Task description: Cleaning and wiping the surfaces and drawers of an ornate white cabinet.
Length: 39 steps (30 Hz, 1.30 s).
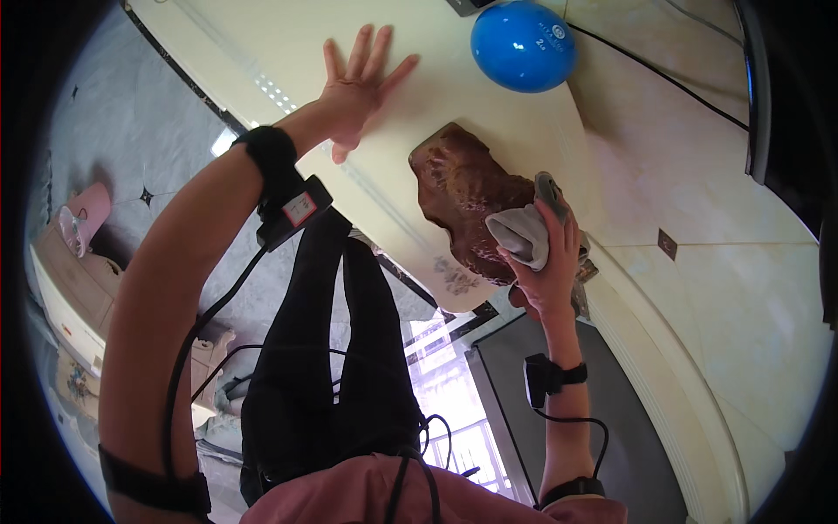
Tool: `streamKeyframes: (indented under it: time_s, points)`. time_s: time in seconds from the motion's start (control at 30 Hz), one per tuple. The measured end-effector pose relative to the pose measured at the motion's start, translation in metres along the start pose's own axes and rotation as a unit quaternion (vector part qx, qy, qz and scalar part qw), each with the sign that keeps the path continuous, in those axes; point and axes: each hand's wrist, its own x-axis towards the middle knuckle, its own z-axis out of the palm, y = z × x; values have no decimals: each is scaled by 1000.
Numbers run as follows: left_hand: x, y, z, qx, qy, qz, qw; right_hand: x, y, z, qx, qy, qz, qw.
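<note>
My left hand (357,92) has its fingers spread and holds nothing. It is over the glossy cream tabletop (530,137); whether the palm touches the surface is hard to tell. A brown, lumpy carved ornament (461,190) with a shiny surface lies on the tabletop to the right of that hand. My right hand (553,262) grips a bunched grey cloth (520,236) at the ornament's right end. Part of the cloth sticks up beyond my fingers, and the hand and cloth hide that end of the ornament.
A blue weighted ball (524,46) bearing writing sits at the tabletop's far right corner. Behind it, a black cable (655,72) runs towards a dark screen (782,131). A dark grey panel (589,393) stands below my right arm. A pink bin (95,203) is at far left.
</note>
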Motion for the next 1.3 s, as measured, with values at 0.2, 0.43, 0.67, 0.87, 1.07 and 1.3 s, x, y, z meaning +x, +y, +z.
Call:
streamKeyframes:
  time_s: [0.2, 0.43, 0.67, 0.87, 1.07, 1.3]
  points:
    - [10, 9, 63, 53, 341, -41, 938, -2, 7, 13, 137, 111, 107, 979]
    - [-61, 114, -2, -330, 295, 143, 885, 10, 24, 16, 260, 204, 265, 906]
    - [-59, 187, -21, -264, 278, 267, 884, 45, 70, -13, 517, 128, 373, 759]
    - [-58, 197, -18, -224, 255, 205, 918, 84, 103, -40, 338, 151, 142, 918]
    - [-66, 198, -6, -249, 270, 199, 908, 110, 107, -3, 41, -6, -184, 982]
    - [-87, 192, 13, -270, 240, 168, 917, 101, 112, 47, -41, -86, -236, 967]
